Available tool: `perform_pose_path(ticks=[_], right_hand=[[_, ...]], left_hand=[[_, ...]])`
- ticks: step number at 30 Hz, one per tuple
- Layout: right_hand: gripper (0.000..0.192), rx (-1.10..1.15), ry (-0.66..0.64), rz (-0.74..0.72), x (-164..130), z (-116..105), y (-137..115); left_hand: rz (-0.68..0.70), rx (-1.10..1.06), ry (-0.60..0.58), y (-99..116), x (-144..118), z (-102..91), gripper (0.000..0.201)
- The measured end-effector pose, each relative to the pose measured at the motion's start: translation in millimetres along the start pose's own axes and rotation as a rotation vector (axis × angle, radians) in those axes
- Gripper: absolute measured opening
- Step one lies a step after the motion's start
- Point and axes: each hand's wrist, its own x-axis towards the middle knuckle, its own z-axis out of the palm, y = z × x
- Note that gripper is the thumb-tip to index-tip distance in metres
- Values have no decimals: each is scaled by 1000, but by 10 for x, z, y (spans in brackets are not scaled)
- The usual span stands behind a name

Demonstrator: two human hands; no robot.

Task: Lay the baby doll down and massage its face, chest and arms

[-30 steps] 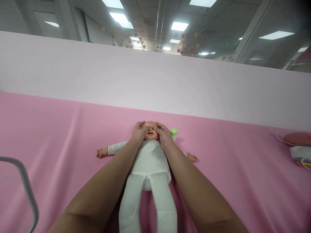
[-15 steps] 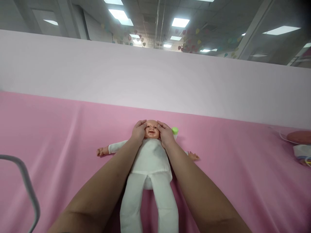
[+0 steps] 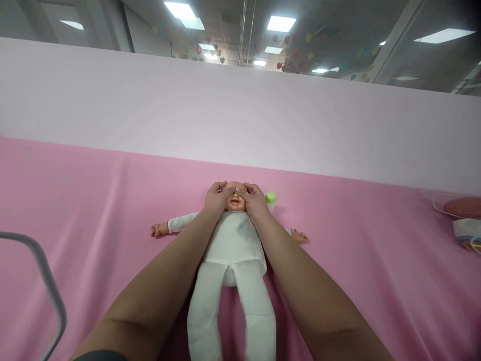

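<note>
baby doll [image 3: 233, 240] lies on its back on the pink sheet [image 3: 93, 200], head between both hands. left hand [image 3: 216, 198] and right hand [image 3: 255, 200] cup the face, thumbs meeting over the eyes. green-capped bottle [image 3: 270, 197] just beyond the right fingers.

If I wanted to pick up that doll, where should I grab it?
Probably the torso, from above with a hand down each flank. The doll lies face up on the pink cloth, arms spread and legs straight, so the trunk is its widest, most central part. The left hand and right hand cover the head.
</note>
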Motion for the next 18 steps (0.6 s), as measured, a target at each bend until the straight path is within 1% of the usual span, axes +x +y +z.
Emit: perform_pose_path(ticks=[2, 4, 6, 8, 10, 13, 16, 18], right_hand=[[46, -1, 14, -15, 6, 2, 19], [41, 26, 10, 0, 6, -12, 23], [40, 46, -4, 44, 4, -38, 13], [45, 55, -46, 90, 2, -75, -10], [54, 45, -128, 104, -1, -125, -43], [77, -69, -258, 54, -12, -223, -109], [109, -256, -328, 46, -35, -313, -177], [125, -331, -343, 59, -57, -338, -211]], left_hand=[[17, 15, 15, -21, 25, 13, 36], [30, 11, 18, -49, 56, 21, 31], [37, 7, 9, -69, 83, 17, 32], [39, 18, -5, -66, 96, -9, 39], [43, 43, -48, -32, 89, -62, 50], [35, 126, -187, 66, 45, -185, 77], [-5, 205, -337, 158, -1, -313, 106], [-15, 205, -400, 176, -10, -371, 113]])
